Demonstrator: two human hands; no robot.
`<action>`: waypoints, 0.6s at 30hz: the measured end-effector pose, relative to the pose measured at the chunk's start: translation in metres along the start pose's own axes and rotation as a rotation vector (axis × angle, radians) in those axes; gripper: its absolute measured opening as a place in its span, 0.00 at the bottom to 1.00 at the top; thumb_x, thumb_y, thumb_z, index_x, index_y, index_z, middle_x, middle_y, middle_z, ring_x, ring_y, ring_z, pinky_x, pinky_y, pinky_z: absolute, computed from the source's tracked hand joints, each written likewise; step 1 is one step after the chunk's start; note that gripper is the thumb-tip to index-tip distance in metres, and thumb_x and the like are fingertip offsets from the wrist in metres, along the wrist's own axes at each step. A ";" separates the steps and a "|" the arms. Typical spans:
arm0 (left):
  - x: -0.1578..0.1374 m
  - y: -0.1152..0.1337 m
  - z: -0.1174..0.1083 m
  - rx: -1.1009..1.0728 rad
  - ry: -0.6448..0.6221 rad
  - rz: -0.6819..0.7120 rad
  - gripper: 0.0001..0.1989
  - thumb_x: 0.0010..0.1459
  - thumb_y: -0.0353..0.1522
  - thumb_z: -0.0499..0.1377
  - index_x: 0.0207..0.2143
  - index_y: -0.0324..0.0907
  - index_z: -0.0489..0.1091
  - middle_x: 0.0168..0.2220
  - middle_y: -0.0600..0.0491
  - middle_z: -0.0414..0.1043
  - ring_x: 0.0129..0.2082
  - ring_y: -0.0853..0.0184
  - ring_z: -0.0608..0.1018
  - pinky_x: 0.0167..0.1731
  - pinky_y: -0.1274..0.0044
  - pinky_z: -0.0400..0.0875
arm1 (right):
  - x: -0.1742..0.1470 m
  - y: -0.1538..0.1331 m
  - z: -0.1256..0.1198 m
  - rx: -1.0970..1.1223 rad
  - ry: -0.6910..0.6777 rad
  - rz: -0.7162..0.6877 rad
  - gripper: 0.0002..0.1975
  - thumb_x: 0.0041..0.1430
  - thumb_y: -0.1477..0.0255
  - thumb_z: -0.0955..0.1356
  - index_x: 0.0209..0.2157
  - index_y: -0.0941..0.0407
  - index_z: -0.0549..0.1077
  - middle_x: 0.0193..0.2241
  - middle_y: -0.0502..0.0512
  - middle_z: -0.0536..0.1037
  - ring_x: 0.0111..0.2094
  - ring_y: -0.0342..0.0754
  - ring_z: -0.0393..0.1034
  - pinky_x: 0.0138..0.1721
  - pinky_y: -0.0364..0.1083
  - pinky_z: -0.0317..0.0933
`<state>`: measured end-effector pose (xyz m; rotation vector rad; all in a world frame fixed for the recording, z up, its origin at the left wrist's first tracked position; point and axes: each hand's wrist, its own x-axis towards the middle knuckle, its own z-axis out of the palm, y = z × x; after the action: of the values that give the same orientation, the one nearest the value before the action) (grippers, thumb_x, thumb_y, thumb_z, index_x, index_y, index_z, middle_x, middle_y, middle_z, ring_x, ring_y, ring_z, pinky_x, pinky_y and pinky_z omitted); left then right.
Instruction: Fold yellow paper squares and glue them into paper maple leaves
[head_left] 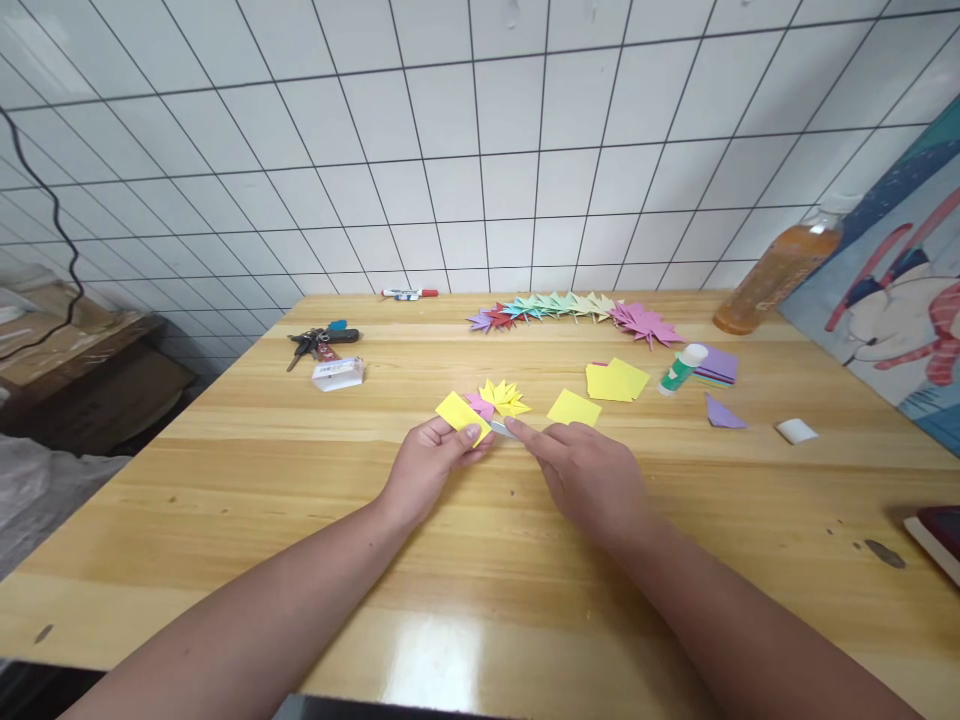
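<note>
At frame center, the left hand (pixel 429 462) pinches a yellow paper square (pixel 460 413); the right hand (pixel 589 476) presses one finger beside it, gripping nothing.

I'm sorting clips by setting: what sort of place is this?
Probably a home or small workshop craft corner: a wooden table against a white tiled wall, with folded paper pieces, a glue stick and keys.

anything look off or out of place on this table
Mostly tidy. The glue stick lies on its side by the paper stack, with a white cap lying apart near the right edge. The orange bottle leans against the wall art.
</note>
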<state>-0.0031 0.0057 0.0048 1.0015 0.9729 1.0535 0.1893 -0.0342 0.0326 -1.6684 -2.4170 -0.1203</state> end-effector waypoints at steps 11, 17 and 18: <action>-0.001 0.000 0.001 0.001 -0.020 0.000 0.15 0.48 0.36 0.64 0.39 0.40 0.74 0.35 0.49 0.77 0.36 0.65 0.77 0.39 0.75 0.70 | 0.000 -0.002 -0.001 -0.004 -0.004 0.010 0.23 0.63 0.73 0.57 0.58 0.41 0.56 0.31 0.50 0.74 0.32 0.45 0.65 0.25 0.43 0.47; -0.001 0.007 0.001 -0.185 -0.035 0.056 0.18 0.52 0.40 0.60 0.42 0.39 0.72 0.44 0.45 0.74 0.47 0.59 0.73 0.45 0.68 0.69 | 0.001 -0.004 -0.002 -0.003 -0.031 -0.026 0.26 0.62 0.74 0.57 0.59 0.39 0.52 0.29 0.50 0.73 0.32 0.45 0.64 0.24 0.43 0.47; 0.000 0.007 0.000 -0.185 -0.020 0.042 0.17 0.51 0.39 0.61 0.41 0.39 0.73 0.42 0.45 0.75 0.45 0.59 0.74 0.45 0.69 0.69 | 0.001 -0.004 -0.002 -0.002 -0.036 -0.034 0.27 0.62 0.74 0.57 0.59 0.39 0.51 0.29 0.50 0.73 0.32 0.45 0.64 0.25 0.43 0.47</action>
<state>-0.0049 0.0072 0.0118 0.8813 0.8253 1.1441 0.1853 -0.0354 0.0351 -1.6445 -2.4728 -0.0992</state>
